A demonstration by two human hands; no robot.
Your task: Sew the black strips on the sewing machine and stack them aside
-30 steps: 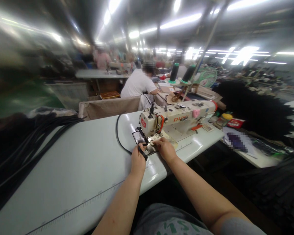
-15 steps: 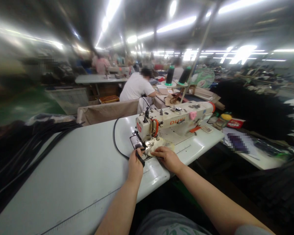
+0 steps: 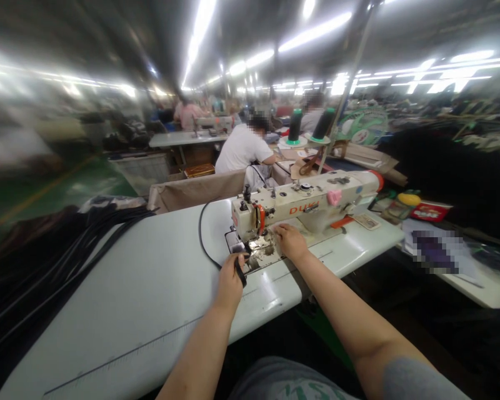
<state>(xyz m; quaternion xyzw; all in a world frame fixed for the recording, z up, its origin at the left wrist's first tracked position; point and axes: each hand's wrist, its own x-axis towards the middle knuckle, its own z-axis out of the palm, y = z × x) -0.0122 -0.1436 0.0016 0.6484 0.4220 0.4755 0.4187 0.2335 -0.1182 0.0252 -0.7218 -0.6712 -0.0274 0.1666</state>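
My left hand (image 3: pixel 230 280) is closed around a black strap (image 3: pixel 240 273) just in front of the needle area. From there the strap loops back across the table to the left of the machine head. My right hand (image 3: pixel 290 241) reaches under the arm of the sewing machine (image 3: pixel 304 203), to the right of the needle. Its fingers are bent together at a pale area; what they grip, if anything, is hidden. Between my hands the metal needle plate (image 3: pixel 263 256) lies exposed on the bed.
Dark strips (image 3: pixel 87 244) are heaped at the table's left. Two black thread cones (image 3: pixel 294 128) stand behind the machine. A person in a white shirt (image 3: pixel 244 149) bends over work ahead. A side table (image 3: pixel 479 291) at the right carries papers and a red box (image 3: pixel 431 211).
My right hand has moved away from me, further under the machine arm. The pale piece that lay beneath its fingers no longer covers the needle plate. My left hand still holds the strap.
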